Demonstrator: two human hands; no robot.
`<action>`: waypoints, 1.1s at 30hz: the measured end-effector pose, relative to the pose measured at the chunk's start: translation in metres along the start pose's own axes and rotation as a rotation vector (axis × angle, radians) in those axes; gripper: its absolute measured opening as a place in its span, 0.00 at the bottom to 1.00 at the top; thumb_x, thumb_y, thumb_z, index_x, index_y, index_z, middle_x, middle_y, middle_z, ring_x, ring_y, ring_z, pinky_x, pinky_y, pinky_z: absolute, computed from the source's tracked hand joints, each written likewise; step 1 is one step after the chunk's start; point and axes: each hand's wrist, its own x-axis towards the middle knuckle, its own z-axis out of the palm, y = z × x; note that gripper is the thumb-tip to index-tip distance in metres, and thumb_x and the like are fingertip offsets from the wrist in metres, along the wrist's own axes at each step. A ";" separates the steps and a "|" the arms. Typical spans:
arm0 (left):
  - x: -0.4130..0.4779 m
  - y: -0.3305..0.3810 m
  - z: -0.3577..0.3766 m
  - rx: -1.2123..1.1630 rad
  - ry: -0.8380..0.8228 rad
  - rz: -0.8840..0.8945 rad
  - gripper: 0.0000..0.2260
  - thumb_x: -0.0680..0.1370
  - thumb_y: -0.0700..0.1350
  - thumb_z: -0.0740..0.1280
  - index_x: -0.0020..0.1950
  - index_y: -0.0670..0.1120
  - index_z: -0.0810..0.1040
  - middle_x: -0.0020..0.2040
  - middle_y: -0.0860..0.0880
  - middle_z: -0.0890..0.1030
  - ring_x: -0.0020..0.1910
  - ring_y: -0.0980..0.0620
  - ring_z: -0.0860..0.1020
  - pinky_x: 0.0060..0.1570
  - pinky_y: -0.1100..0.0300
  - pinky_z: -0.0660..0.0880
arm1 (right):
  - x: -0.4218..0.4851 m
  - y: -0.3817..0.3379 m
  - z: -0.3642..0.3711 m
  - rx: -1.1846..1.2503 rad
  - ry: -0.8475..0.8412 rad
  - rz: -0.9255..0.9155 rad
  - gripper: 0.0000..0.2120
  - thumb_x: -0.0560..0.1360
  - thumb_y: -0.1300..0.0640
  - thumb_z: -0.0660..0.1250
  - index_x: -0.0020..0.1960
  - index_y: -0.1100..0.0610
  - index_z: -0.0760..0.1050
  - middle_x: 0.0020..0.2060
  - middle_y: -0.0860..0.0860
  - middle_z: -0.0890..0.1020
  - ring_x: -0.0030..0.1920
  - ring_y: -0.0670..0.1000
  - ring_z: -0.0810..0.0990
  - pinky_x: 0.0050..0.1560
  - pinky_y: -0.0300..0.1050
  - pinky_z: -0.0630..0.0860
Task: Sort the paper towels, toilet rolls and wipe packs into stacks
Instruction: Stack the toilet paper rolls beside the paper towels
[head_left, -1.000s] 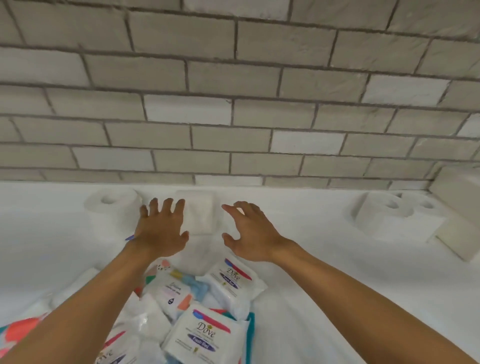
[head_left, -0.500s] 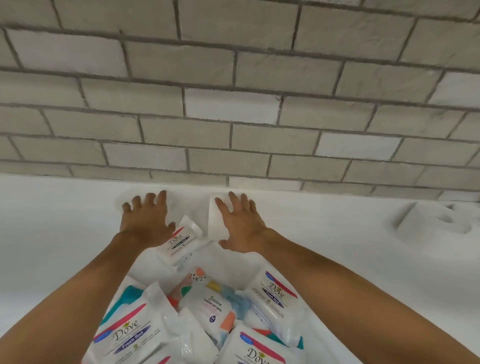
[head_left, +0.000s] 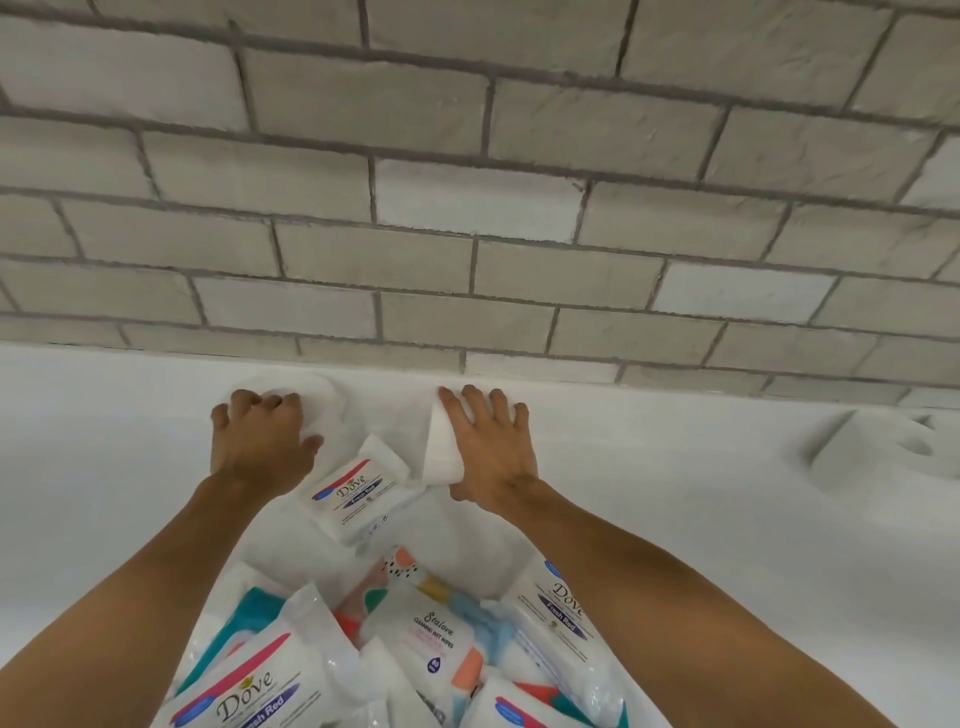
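My left hand (head_left: 260, 441) lies on top of an upright white toilet roll (head_left: 324, 397) by the wall, fingers curled over its top. A second white paper roll (head_left: 441, 449) lies on its side, and my right hand (head_left: 488, 449) grips it with fingers over the top and thumb at the near edge. Between my hands lies a Dove wipe pack (head_left: 353, 493). Nearer to me is a loose pile of wipe packs: a Dove pack (head_left: 244, 691), a Stalove pack (head_left: 431, 639) and another Dove pack (head_left: 563, 613).
All of this lies on a white table (head_left: 701, 545) that ends at a grey brick wall (head_left: 467, 218). Two more toilet rolls (head_left: 878, 447) stand at the far right near the wall.
Both hands have reached forward to the wall and closed on the two rolls. The view has moved closer, and a Dove pack now shows between my hands.
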 end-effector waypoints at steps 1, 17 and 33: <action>-0.001 0.000 0.001 -0.002 0.020 -0.014 0.23 0.75 0.56 0.66 0.65 0.43 0.75 0.61 0.44 0.79 0.62 0.39 0.69 0.62 0.44 0.65 | -0.002 0.000 0.001 0.028 0.011 0.014 0.58 0.58 0.44 0.79 0.77 0.50 0.47 0.71 0.53 0.59 0.69 0.61 0.60 0.67 0.61 0.61; -0.033 0.026 -0.016 -0.272 0.318 0.018 0.22 0.71 0.47 0.75 0.63 0.40 0.77 0.54 0.37 0.82 0.53 0.35 0.70 0.52 0.42 0.70 | -0.056 0.031 -0.004 0.484 0.330 0.209 0.56 0.55 0.39 0.77 0.75 0.48 0.54 0.68 0.48 0.66 0.66 0.52 0.65 0.62 0.53 0.69; -0.091 0.128 -0.076 -0.852 0.252 0.264 0.34 0.63 0.55 0.80 0.65 0.59 0.66 0.46 0.62 0.79 0.57 0.57 0.67 0.56 0.59 0.56 | -0.135 0.086 -0.046 1.083 0.674 0.260 0.47 0.59 0.50 0.83 0.71 0.50 0.62 0.66 0.43 0.72 0.67 0.42 0.71 0.67 0.38 0.71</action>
